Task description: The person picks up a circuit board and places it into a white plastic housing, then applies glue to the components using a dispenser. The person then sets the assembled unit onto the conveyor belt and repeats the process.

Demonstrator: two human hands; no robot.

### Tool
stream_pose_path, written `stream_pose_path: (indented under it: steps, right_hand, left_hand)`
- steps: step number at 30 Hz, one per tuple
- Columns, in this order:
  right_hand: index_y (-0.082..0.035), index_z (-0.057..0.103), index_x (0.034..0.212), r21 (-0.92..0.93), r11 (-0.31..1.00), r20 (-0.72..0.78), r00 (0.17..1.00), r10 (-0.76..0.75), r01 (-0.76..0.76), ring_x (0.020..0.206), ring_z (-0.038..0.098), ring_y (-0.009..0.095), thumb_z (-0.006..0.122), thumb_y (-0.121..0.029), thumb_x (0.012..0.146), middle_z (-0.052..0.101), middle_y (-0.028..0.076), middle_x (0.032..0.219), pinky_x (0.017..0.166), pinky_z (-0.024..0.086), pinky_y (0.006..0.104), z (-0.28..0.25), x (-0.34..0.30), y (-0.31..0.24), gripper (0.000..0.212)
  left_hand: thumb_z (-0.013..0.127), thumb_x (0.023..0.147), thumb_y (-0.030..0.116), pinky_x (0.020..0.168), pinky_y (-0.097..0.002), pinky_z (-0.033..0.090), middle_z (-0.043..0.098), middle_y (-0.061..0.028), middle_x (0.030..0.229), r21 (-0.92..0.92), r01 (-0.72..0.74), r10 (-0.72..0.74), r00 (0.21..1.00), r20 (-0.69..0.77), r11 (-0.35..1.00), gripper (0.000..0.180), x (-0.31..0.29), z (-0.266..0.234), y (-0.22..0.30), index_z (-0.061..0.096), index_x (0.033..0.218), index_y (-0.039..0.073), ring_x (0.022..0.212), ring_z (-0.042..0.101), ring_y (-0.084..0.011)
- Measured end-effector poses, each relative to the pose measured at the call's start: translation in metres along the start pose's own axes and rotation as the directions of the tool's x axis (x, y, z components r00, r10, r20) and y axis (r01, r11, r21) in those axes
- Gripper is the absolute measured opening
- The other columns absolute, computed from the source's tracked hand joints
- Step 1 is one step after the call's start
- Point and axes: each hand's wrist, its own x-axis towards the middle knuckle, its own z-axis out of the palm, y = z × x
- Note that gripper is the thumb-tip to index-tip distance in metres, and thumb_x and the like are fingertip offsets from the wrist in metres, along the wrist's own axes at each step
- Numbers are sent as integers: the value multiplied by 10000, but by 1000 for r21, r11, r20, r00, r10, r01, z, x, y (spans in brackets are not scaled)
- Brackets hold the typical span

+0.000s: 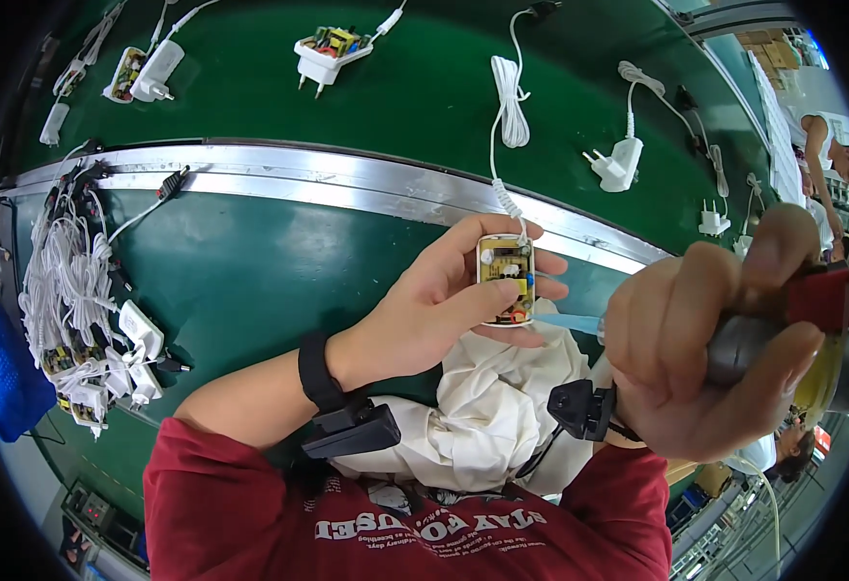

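Note:
My left hand is closed around an uncased power adapter, its thumb lying across the exposed circuit board. A white cord leads from the adapter's top edge over the metal rail. Close to the camera, my right hand grips a grey, cylindrical dispensing tool with a red part at its top and a yellowish end. Its pale blue tapered nozzle points left, the tip by the lower right edge of the adapter. Whether it touches the board I cannot tell.
Beyond the metal rail, a green conveyor surface carries several corded adapters, including an open one and a closed white one. A pile of bundled cords and adapters lies at left. White cloth bunches below my hands. People sit at right.

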Motion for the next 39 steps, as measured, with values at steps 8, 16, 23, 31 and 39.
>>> stream_pose_path:
  steps: [8,16,23,31,39]
  right_hand:
    - [-100,311,1047,6,1000,-9,1000,12,-12,360,343,77,420,-437,966,404,-7,511,368,282,222,0,2,6,363]
    - [-77,314,1110,3,1000,-28,1000,10,-10,364,329,72,414,-442,967,390,-12,510,369,275,220,0,4,7,405]
    - [-56,317,1165,15,999,-41,999,-28,29,368,316,67,408,-447,967,379,-16,508,371,270,218,-2,8,3,447]
    - [-29,321,1178,104,991,-49,995,-83,88,372,275,55,385,-432,980,343,-26,507,371,244,217,4,17,2,454]
    - [-31,343,1161,163,982,-20,996,-90,92,375,269,49,354,-418,992,323,-33,504,369,208,214,2,22,5,423]
  left_hand:
    - [470,951,245,993,-451,439,359,-183,1406,-204,59,-49,997,54,977,560,4,-2,-1,213,1411,56,1252,454,-281]
    - [459,964,287,1018,-442,413,304,-177,1443,-276,87,-61,993,101,957,587,5,-3,-3,178,1427,60,1280,424,-280]
    - [439,973,256,993,-434,436,354,-154,1404,-228,76,-61,996,70,971,521,19,-3,0,231,1414,71,1226,473,-256]
    - [621,827,224,769,-343,501,529,-170,1109,967,-230,455,854,254,-108,428,98,0,41,477,1185,38,926,588,-295]
    - [643,808,236,690,-372,509,590,-154,940,716,394,766,564,307,-577,313,68,-29,125,569,1023,21,875,598,-291]
